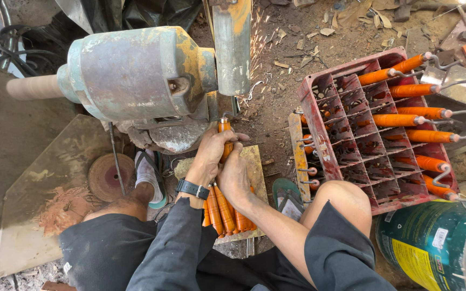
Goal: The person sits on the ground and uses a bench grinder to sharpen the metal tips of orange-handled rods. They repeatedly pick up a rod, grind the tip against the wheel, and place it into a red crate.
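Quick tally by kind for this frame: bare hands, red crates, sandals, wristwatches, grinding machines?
Bare hands: 2, left hand and right hand, both gripping one orange-handled tool
Red plastic compartment crate: 1
Rubber sandals: 2
Black wristwatch: 1
Worn green-grey metal grinding machine: 1
Total: 7

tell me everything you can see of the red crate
The red crate is a worn, dusty plastic grid of square cells, lying on its side on the dirt to the person's right, next to the right knee. Orange-handled tools with metal hooks lie across it; more poke out at its left edge. Neither hand touches it.
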